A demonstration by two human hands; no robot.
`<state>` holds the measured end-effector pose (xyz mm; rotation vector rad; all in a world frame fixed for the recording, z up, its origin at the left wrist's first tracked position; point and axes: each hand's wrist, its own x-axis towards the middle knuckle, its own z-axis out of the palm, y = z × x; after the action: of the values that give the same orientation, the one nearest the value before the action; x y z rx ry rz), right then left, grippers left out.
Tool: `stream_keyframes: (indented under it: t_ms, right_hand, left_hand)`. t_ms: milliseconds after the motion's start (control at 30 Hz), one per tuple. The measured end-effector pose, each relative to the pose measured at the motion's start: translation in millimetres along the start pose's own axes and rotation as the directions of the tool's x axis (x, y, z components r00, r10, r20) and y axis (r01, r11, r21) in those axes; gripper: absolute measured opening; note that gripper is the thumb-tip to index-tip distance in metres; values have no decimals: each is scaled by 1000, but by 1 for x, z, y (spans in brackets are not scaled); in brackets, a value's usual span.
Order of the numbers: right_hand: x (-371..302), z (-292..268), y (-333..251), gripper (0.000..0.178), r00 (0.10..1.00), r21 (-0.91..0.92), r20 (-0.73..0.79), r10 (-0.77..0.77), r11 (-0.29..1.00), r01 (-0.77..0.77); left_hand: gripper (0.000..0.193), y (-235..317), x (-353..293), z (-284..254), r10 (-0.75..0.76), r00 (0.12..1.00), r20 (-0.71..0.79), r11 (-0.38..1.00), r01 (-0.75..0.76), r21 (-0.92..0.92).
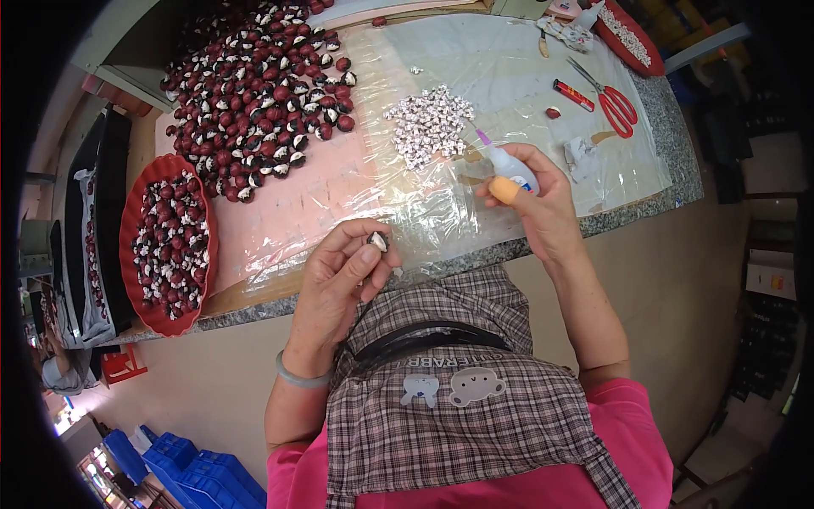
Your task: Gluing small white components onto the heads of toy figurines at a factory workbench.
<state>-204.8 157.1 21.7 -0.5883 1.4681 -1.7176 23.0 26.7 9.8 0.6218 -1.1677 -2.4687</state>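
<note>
Between the thumb and fingers of my left hand [335,267] is a small round bead-like piece [378,242], dark with a white patch facing up. My right hand [551,199] grips a small translucent squeeze bottle [504,161] with a thin purple nozzle [483,137]. An orange cover [504,189] wraps the right thumb. The nozzle points up and left, apart from the left hand's piece. Just beyond it lies a heap of tiny white pieces [428,123] on the plastic-covered table [509,93].
A large pile of dark red, black and white round pieces [254,102] spreads over the far left. A red scalloped tray [130,229] of similar pieces stands left. Red-handled scissors [617,111], a red tube [574,95] and another red tray [649,64] lie right.
</note>
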Motion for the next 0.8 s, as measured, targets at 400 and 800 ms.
stream_keyframes:
  t_ms: [400,800]
  right_hand:
    - [46,16,4,19,856,-825,385,-344,288,487]
    - [44,14,-15,22,829,-786,520,-206,265,558]
  left_hand:
    - [31,-2,0,-3,-25,998,-53,990,32,140]
    - [28,-4,-1,-4,-25,999,-41,989,31,142]
